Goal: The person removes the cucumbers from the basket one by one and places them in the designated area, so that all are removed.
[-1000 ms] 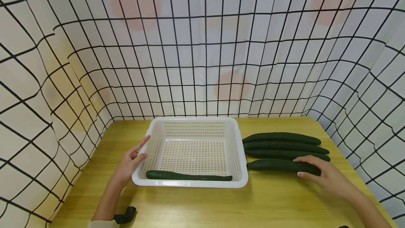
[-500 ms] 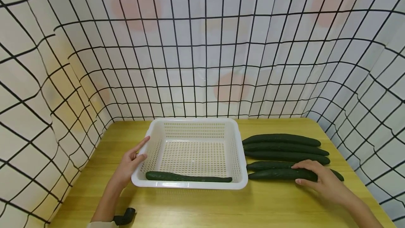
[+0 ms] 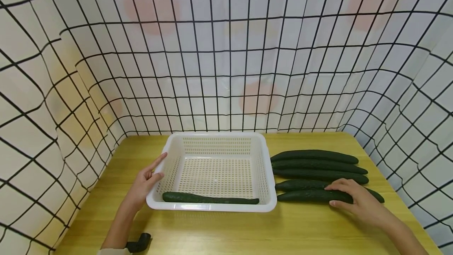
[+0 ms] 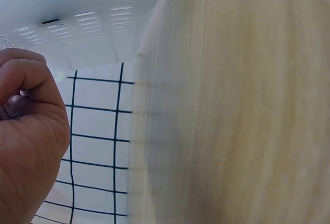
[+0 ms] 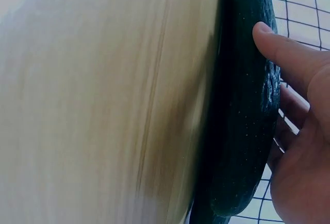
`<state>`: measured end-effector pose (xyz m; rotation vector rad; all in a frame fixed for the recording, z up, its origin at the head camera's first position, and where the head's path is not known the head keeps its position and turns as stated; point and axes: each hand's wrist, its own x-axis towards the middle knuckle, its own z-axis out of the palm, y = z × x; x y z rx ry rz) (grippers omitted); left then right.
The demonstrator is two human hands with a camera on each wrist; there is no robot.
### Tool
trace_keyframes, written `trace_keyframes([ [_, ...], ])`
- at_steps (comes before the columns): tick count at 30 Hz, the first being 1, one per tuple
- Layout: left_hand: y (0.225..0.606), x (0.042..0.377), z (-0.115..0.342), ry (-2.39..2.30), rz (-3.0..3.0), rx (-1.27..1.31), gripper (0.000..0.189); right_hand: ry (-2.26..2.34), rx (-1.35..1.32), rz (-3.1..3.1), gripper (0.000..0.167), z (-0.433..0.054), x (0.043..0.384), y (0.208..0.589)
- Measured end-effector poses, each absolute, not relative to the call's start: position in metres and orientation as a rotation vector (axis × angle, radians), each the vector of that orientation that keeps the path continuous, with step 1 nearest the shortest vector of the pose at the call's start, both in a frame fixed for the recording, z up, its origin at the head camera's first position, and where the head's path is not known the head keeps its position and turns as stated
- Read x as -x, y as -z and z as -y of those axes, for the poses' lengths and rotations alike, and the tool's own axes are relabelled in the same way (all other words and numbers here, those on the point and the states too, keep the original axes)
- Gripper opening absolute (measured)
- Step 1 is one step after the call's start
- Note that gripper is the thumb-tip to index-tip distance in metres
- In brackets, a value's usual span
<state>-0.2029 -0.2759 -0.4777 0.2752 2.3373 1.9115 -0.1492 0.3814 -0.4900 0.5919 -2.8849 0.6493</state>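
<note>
A white plastic basket (image 3: 212, 207) with slotted walls stands on the table, one cucumber (image 3: 209, 198) lying along its near side. My left hand (image 3: 145, 184) grips the basket's left rim, thumb over the edge; its curled fingers show beside the wall in the left wrist view. To the right of the basket, my right hand (image 3: 364, 204) holds the nearest dark green cucumber (image 3: 311, 196) between thumb and fingers. In the right wrist view the thumb lies along that cucumber's (image 5: 242, 110) side. Another cucumber (image 3: 297, 185) lies just behind it, partly covered by the fingers.
Three more cucumbers (image 3: 318, 164) lie side by side farther back, their left ends close to the basket. The wooden table (image 3: 226, 233) is bordered by a black grid net (image 3: 230, 76) over pale walls. A black strap piece (image 3: 141, 243) is on the left wrist.
My right hand has moved slightly nearer with the front cucumber, and another cucumber now shows behind it. During the last half second almost nothing moved. My left hand stays on the rim.
</note>
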Motion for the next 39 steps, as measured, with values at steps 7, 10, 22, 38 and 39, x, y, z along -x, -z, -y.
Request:
trace_keyframes([
  [7, 0.478, 0.203, 0.276, -1.918, -2.325, -0.298, 0.061, -0.656, -0.585, 2.898, 0.027, -0.381, 0.149, 0.491],
  [10, 0.477, 0.204, 0.276, -1.917, -2.327, -0.302, 0.060, -0.662, -0.574, 2.863, 0.020, -0.381, 0.151, 0.492],
  [22, 0.475, 0.202, 0.276, -1.925, -2.346, -0.288, 0.060, -0.658, -0.512, 2.823, 0.022, -0.372, 0.155, 0.492],
  [38, 0.472, 0.201, 0.275, -1.909, -2.321, -0.273, 0.061, -0.746, -0.456, 2.801, 0.021, -0.356, 0.158, 0.482],
  [39, 0.472, 0.201, 0.275, -1.906, -2.320, -0.271, 0.061, -0.751, -0.458, 2.800, 0.021, -0.354, 0.159, 0.480],
])
